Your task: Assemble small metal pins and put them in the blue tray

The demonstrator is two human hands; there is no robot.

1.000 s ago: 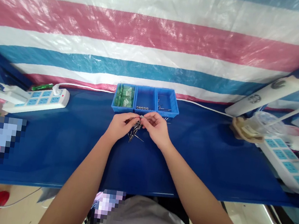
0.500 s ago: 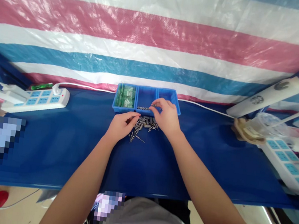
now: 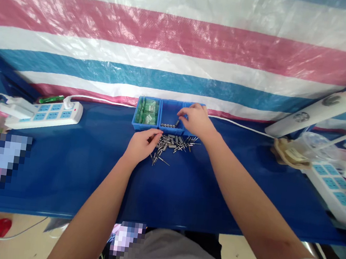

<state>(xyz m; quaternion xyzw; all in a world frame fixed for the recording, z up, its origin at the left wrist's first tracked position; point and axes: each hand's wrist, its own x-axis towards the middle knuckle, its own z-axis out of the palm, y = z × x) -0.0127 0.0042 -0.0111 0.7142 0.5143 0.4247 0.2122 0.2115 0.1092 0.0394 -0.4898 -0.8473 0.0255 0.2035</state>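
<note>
Three blue bins stand side by side at the back of the table. The left bin (image 3: 135, 116) holds green-tinted packets. In the middle bin (image 3: 172, 109), small metal cylinders (image 3: 169, 125) lie in a row along the front, and one tilted metal cylinder (image 3: 177, 123) is at the row's right end. My right hand (image 3: 197, 121) hovers over the right bin (image 3: 189, 104), thumb and forefinger slightly apart above the tilted cylinder. On the table in front lies a loose pile of metal pins and cylinders (image 3: 172, 144). My left hand (image 3: 140, 145) rests at its left edge, thumb and forefinger together; anything between them is hidden.
Power strips lie at the left (image 3: 50, 114) and right (image 3: 334, 184). A white cable (image 3: 240, 125) runs behind the bins. A white tube (image 3: 302, 114) leans at the right beside a clear plastic cup (image 3: 307, 145). A striped sheet (image 3: 185, 33) hangs behind the table.
My right hand has moved right and slightly up from the middle bin, its fingertips parting. A tilted cylinder now shows at the end of the row. My left hand stays by the pile.
</note>
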